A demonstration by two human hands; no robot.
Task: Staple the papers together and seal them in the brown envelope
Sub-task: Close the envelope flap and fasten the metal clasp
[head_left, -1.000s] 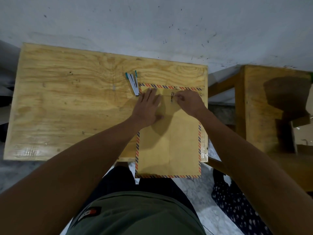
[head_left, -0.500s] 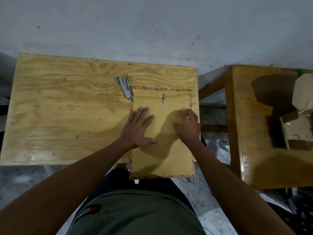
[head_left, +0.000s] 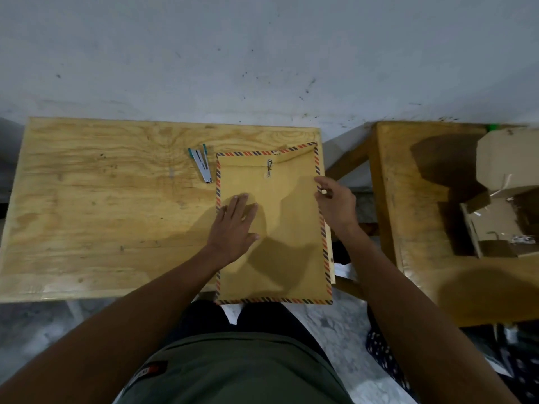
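Observation:
A brown envelope (head_left: 288, 237) with a red-and-blue striped border lies flat at the right end of the wooden table (head_left: 102, 205). Its near end hangs over the table's front edge. The flap is folded down, with a string clasp (head_left: 269, 168) near the top; the flap's right corner lifts slightly. My left hand (head_left: 234, 225) rests flat on the envelope's left half, fingers spread. My right hand (head_left: 335, 204) pinches the envelope's right edge. An open stapler (head_left: 201, 164) with teal tips lies just left of the envelope's top corner. No papers are visible.
A second wooden table (head_left: 423, 228) stands to the right across a narrow gap, carrying an open cardboard box (head_left: 507, 193). A pale wall runs behind both tables. My lap is just below the envelope's overhanging end.
My right hand moved from the clasp down, then out to the envelope's right edge. My left hand slid from the top of the envelope toward its middle. The view shifted right.

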